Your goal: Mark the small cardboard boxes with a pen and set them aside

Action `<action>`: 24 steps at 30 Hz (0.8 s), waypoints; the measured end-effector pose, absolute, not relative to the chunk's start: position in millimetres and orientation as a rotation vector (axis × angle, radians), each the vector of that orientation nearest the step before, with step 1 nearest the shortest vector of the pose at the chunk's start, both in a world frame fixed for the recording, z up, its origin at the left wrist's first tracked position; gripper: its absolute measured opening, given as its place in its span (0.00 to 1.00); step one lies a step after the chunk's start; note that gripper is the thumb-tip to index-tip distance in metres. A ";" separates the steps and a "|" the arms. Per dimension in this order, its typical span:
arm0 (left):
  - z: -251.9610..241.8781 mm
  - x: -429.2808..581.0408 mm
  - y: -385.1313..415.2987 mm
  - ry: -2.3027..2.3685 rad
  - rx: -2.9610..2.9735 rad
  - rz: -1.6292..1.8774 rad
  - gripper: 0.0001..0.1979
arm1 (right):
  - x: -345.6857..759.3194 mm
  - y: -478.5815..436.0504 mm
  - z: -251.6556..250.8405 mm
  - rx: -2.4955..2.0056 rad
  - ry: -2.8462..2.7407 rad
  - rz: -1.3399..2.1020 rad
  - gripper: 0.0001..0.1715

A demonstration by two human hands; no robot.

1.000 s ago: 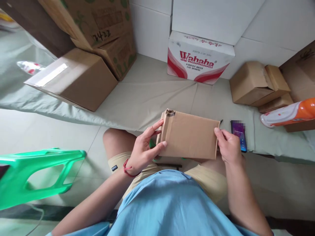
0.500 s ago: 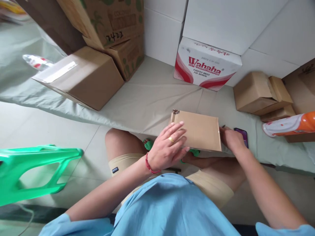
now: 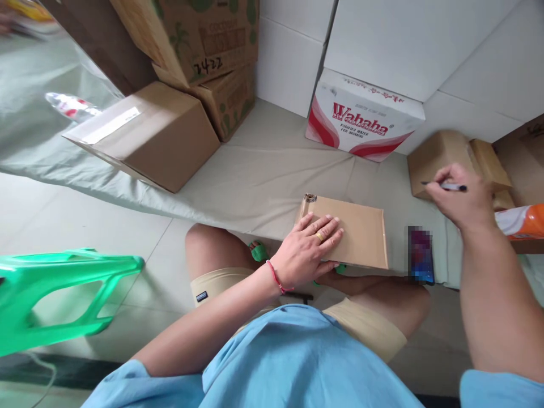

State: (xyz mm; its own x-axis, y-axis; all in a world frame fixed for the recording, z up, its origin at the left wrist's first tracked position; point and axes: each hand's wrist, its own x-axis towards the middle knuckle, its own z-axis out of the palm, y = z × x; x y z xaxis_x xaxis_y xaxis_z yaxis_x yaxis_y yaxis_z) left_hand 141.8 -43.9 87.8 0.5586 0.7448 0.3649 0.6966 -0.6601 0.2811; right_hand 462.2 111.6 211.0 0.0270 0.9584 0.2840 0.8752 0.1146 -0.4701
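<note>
A flat brown cardboard box (image 3: 361,235) lies at the front edge of the cloth-covered surface, with a dark, rough patch at its far left corner. My left hand (image 3: 312,249) rests on its left part, fingers stretched out over the cardboard. Raised off to the right, my right hand (image 3: 461,195) is closed around a marker pen (image 3: 451,186), whose dark tip points left. Between the flat box and my right forearm lies a phone (image 3: 420,255), its screen blurred out.
A white and red Wahaba carton (image 3: 365,116) stands at the back. Brown cartons (image 3: 170,136) are stacked on the left, smaller boxes (image 3: 442,161) on the right. An orange and white container (image 3: 521,221) sits at the right edge. Below left stands a green plastic stool (image 3: 97,300).
My right hand has moved from beside the flat box up and to the right, bringing the marker pen into clear view. My left hand has slid a little right and now lies flatter on the box.
</note>
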 end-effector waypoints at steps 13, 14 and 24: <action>83.8 143.8 -45.6 1.256 2.672 0.812 0.35 | 274.3 83.1 134.6 -1.027 -1.499 1.389 0.09; 79.3 143.4 -45.1 1.246 2.642 0.900 0.36 | 276.9 82.2 131.1 -1.024 -1.533 1.364 0.08; 25.2 120.5 -34.6 1.122 2.450 1.654 0.28 | 280.0 73.2 131.9 -1.012 -1.750 0.992 0.11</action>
